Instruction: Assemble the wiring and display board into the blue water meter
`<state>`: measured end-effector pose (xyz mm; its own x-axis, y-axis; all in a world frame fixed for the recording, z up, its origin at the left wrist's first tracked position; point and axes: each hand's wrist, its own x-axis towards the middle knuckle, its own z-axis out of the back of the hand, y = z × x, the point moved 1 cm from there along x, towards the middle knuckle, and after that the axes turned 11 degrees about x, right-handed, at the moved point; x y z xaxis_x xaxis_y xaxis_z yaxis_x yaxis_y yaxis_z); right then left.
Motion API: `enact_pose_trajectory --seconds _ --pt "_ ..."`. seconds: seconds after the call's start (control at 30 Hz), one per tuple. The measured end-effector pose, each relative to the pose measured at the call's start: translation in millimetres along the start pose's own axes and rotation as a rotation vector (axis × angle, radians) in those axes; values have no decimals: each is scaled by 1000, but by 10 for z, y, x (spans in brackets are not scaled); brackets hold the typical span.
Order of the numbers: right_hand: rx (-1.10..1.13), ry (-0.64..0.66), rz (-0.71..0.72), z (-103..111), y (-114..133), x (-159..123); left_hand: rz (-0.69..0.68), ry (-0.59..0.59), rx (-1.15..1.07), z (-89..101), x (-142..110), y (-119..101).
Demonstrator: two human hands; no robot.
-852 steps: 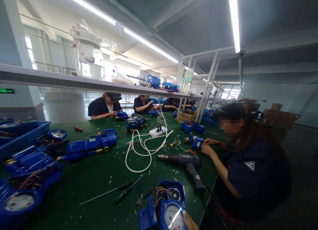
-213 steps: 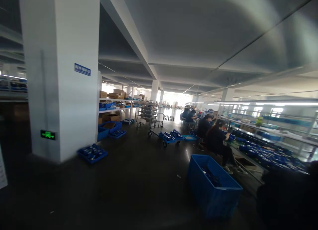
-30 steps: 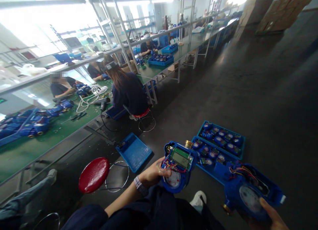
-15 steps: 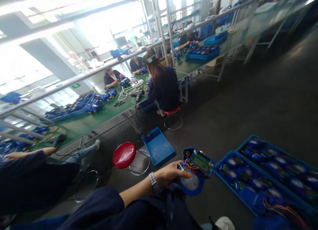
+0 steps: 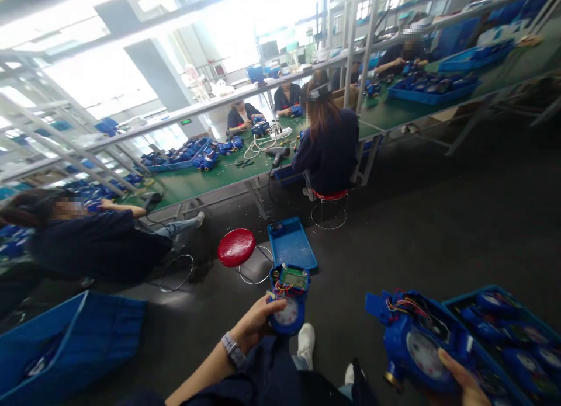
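Observation:
My left hand [image 5: 256, 321] is closed around a blue water meter [image 5: 288, 311], thumb resting by its white round dial. The meter's cover stands open, showing a green circuit board with a grey display [image 5: 293, 279] and coloured wires. At the lower right, my right hand [image 5: 464, 380] grips a second blue water meter [image 5: 407, 342], its thumb on the dial. This one has a brass pipe end, an open top and loose red and yellow wires. The fingers beneath both meters are hidden.
Blue trays of water meters [image 5: 504, 330] lie at the right. Ahead are a blue floor tray [image 5: 291, 242], a red stool [image 5: 236, 247] and a seated person [image 5: 331, 143] at a green workbench [image 5: 184, 184]. A blue bin [image 5: 87, 342] and another person [image 5: 100, 242] are at left.
My view has turned left. My left hand has moved left with its meter. The wired meter at the lower right has come up into fuller view, with my right hand now visible on it.

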<state>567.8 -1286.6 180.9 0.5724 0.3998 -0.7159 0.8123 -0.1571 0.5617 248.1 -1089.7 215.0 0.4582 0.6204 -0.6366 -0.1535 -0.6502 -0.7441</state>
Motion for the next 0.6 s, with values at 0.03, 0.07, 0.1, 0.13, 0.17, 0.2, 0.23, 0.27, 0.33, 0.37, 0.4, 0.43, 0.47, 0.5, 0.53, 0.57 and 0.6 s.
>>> enact_pose_trajectory --seconds 0.03,0.07,0.1,0.13,0.17,0.2,0.23,0.27,0.33,0.37,0.4,0.43,0.47,0.5,0.53,0.57,0.6 --pt "21 5 -55 -56 37 6 26 -72 -26 29 -85 66" --pt "46 9 -116 -99 70 16 50 -139 -57 50 -170 132" --pt "64 19 -168 -133 99 31 75 -195 -92 63 -251 199" --pt "69 34 -203 -158 125 50 97 -246 -131 69 -326 267" --pt "65 43 -230 -177 146 70 117 -287 -172 69 -392 336" --pt "59 52 -249 -190 162 92 136 -321 -211 63 -448 406" --pt "51 56 -263 -200 173 113 156 -348 -248 51 -494 476" --pt "39 61 -275 -207 177 132 170 -370 -285 33 -531 544" --pt "0 74 -290 -213 169 164 194 -415 -355 -19 -582 670" --pt "-27 87 -293 -213 159 176 209 -440 -382 -53 -600 724" --pt "-54 105 -298 -212 144 183 225 -466 -403 -91 -614 772" --pt "-78 125 -306 -210 127 185 240 -492 -417 -132 -624 812" --pt "-96 147 -317 -205 110 183 253 -513 -424 -175 -630 847" --pt "-107 167 -329 -197 95 178 263 -526 -426 -218 -631 876" --pt "-113 181 -336 -184 85 170 267 -528 -427 -262 -627 900" --pt "-116 188 -337 -165 83 161 270 -521 -429 -305 -617 919" --pt "-119 189 -335 -138 89 150 273 -506 -433 -347 -601 934"
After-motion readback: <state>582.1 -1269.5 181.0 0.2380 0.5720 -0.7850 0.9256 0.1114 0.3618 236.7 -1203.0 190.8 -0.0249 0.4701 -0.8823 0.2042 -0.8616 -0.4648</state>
